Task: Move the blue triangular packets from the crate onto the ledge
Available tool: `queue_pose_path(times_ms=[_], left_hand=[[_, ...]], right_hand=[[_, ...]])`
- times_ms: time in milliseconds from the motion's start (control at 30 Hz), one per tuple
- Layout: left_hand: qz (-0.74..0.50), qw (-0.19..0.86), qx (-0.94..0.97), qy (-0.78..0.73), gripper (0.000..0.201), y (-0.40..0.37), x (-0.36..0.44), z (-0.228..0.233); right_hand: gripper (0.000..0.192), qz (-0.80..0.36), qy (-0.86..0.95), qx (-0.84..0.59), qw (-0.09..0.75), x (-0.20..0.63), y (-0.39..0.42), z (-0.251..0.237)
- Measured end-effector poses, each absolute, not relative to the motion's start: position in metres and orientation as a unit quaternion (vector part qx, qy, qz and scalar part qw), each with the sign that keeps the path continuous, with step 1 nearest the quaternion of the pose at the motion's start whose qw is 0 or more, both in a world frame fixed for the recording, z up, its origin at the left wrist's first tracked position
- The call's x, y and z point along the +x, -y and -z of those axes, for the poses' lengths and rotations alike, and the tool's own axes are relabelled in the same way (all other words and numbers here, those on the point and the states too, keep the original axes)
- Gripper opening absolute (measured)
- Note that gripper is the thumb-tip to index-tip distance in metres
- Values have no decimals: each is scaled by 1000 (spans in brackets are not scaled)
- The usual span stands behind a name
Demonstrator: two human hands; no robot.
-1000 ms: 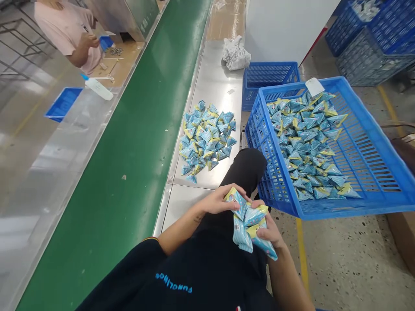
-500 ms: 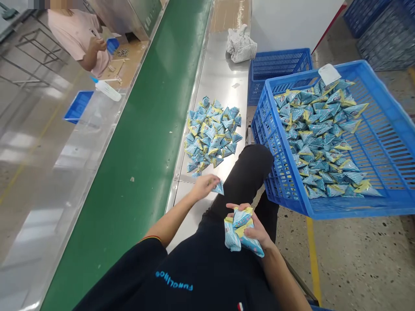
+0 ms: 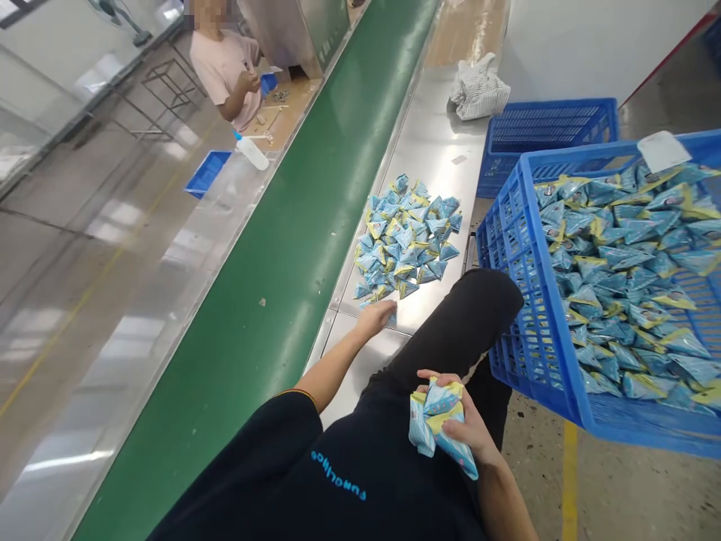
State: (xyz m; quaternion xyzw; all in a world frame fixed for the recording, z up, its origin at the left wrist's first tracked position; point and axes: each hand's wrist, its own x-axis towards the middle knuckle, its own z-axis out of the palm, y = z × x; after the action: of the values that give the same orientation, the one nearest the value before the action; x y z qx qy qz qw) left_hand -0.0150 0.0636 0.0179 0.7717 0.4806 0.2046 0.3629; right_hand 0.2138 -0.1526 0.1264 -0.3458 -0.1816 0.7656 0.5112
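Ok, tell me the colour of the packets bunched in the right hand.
Light blue with yellow edges, packets in the right hand; head view.

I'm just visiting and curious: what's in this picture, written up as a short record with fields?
Setting: steel table beside a green conveyor belt
Left hand: holds one packet at the near edge of the packet pile
Right hand: grips a bunch of packets over the lap
Blue crate: tilted, holds many blue-and-yellow triangular packets
Elsewhere: a second blue crate, a striped cloth, another person across the belt
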Motion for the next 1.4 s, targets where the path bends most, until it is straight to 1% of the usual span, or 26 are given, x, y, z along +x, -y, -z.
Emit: queue_pose_path(times_ms=[67, 200, 300, 433, 567, 633, 700, 767, 833, 900, 967, 1033, 1100, 1133, 1200, 1400], left_hand=[[-203, 369, 771, -478, 19, -67, -13, -16], [-201, 397, 774, -451, 12, -67, -8, -11], [-203, 404, 776, -439, 14, -62, -5, -6], [-205, 395, 779, -442, 22, -56, -4, -2], [-156, 393, 794, -438, 15, -67, -4, -1], [-151, 385, 791, -451, 15, -78, -4, -1], [-156, 381, 786, -462, 14, -86, -3, -5], [-194, 362, 770, -488, 12, -84, -2, -14], [-266, 334, 742, -517, 18, -69, 0, -31], [-328, 333, 731, -497, 29, -40, 2, -54], [-334, 387, 765, -393, 47, -7, 6, -79], [-287, 442, 816, -235, 77, 22, 12, -101], [-260, 460, 840, -127, 101, 40, 21, -115], [-263, 457, 843, -104, 108, 45, 25, -119], [-278, 443, 847, -94, 109, 48, 32, -122], [-236, 410, 876, -92, 92, 38, 35, -127]], right_hand=[[58, -770, 187, -342, 505, 212, 152, -127], [58, -767, 189, -349, 504, 209, 149, -130], [57, -771, 200, -335, 504, 208, 146, -132], [57, -767, 205, -332, 510, 207, 145, -130], [59, -764, 199, -342, 510, 207, 149, -125], [59, -762, 197, -348, 510, 207, 151, -121], [59, -757, 194, -347, 518, 206, 152, -117], [59, -751, 190, -348, 528, 205, 153, -115], [61, -736, 182, -360, 543, 203, 153, -113], [63, -713, 165, -374, 569, 200, 152, -113], [66, -686, 141, -383, 602, 198, 151, -115], [69, -670, 118, -383, 625, 196, 148, -118], [70, -669, 102, -376, 633, 195, 146, -122], [70, -669, 98, -372, 636, 194, 144, -125], [70, -661, 96, -368, 647, 194, 143, -129], [70, -647, 126, -389, 644, 201, 144, -138]])
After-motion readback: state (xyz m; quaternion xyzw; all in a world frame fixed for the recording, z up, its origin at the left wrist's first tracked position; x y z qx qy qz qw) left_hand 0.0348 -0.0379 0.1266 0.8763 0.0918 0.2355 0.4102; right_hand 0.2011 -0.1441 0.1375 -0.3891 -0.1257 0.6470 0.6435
